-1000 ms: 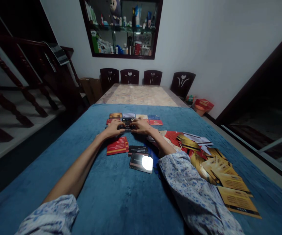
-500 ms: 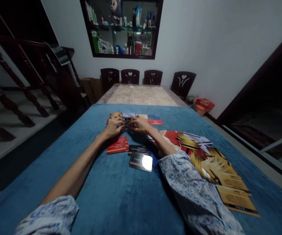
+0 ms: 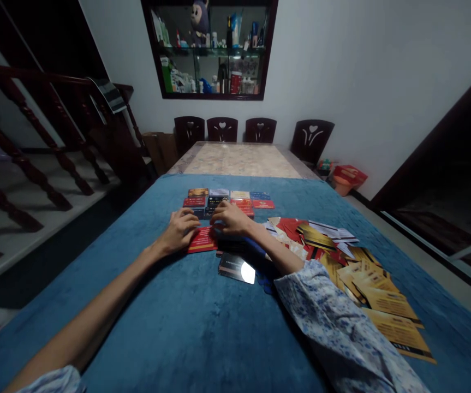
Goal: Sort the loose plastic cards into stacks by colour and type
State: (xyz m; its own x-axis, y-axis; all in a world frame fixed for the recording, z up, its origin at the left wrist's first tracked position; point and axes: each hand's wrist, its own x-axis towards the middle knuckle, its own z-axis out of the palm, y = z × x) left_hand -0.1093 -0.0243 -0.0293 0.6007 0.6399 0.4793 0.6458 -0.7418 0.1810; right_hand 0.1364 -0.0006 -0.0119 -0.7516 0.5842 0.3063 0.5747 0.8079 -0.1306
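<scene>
My left hand (image 3: 180,232) is at the left edge of a red card (image 3: 202,240), its fingers curled against the card. My right hand (image 3: 233,218) bends over the same card's upper right corner, fingertips pressed to it. The card lies at the near side of several rows of laid-out cards, among them a red card (image 3: 194,202), a blue card (image 3: 260,195) and a dark card (image 3: 196,213). Below my right hand lies a shiny black card (image 3: 235,267) with a bright glare spot. Another dark stack there is partly covered by that hand.
To the right spreads a loose heap of gold cards (image 3: 376,284), white cards (image 3: 333,232) and red packets. A blue cloth (image 3: 170,322) covers the near part of the table. Dark chairs (image 3: 221,130) stand at the far end, and a railing (image 3: 55,142) runs at left.
Both hands have come back toward me from a black card in the laid-out rows to the red card. The black card now lies uncovered in its row. The view has shifted slightly.
</scene>
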